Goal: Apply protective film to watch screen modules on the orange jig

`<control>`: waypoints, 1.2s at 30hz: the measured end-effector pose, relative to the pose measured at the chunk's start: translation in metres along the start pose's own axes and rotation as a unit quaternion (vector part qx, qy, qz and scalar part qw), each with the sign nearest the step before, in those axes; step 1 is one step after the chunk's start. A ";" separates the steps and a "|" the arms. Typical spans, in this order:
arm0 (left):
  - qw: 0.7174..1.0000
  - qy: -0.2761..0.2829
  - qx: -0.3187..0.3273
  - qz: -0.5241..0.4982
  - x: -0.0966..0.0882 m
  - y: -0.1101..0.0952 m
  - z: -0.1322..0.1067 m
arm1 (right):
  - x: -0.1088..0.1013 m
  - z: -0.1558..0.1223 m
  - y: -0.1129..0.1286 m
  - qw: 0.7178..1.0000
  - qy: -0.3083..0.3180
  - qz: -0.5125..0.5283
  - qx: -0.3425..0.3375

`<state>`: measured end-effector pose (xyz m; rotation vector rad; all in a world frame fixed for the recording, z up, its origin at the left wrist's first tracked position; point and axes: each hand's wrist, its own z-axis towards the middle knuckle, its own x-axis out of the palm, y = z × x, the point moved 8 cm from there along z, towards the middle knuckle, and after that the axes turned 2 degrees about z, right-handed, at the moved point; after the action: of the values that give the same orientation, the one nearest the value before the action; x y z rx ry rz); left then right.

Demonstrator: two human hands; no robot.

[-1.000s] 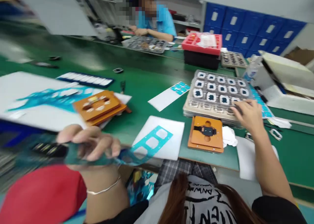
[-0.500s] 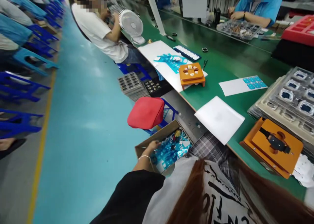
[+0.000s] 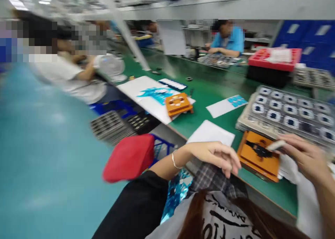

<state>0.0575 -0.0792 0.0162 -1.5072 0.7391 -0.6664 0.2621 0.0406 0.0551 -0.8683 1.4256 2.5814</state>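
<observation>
Our right hand (image 3: 306,158) pinches a small pale piece (image 3: 275,145) in its fingertips just over the orange jig (image 3: 258,165) at the green bench's (image 3: 209,90) near edge, our left hand (image 3: 217,155) loose-fingered, empty, beside it.

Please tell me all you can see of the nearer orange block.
The orange block is flat, in two layers, plastic-looking, with a black part on top. It lies on the green table near its front edge, before a stack of trays. The right hand, pinching a pale piece, hovers at its right corner; contact unclear.
</observation>
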 end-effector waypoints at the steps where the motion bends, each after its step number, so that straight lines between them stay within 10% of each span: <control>1: 0.998 -0.036 0.041 0.034 -0.011 -0.015 0.020 | 0.001 -0.005 -0.003 0.999 0.021 0.036 0.014; 4: 0.957 -0.145 0.144 0.205 -0.037 -0.044 0.072 | 0.003 -0.007 -0.007 0.998 0.008 0.070 0.005; 8: 0.908 -0.140 0.242 0.313 -0.037 -0.053 0.107 | 0.016 -0.006 0.005 0.981 0.051 0.165 -0.087; 19: 0.859 -0.140 0.323 0.371 -0.034 -0.044 0.077 | 0.030 -0.026 0.056 0.955 0.019 -0.020 -0.296; 32: 0.776 -0.323 0.373 0.393 -0.036 -0.049 0.064 | 0.041 -0.014 0.006 0.966 0.008 0.257 -0.022; 36: 0.725 -0.355 0.409 0.425 -0.032 -0.052 0.057 | 0.046 -0.017 0.016 0.971 0.000 0.235 -0.049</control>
<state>0.0850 -0.0179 0.0646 -0.3828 0.3521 0.3140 0.2260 0.0090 0.0370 -0.5923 1.6888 3.0072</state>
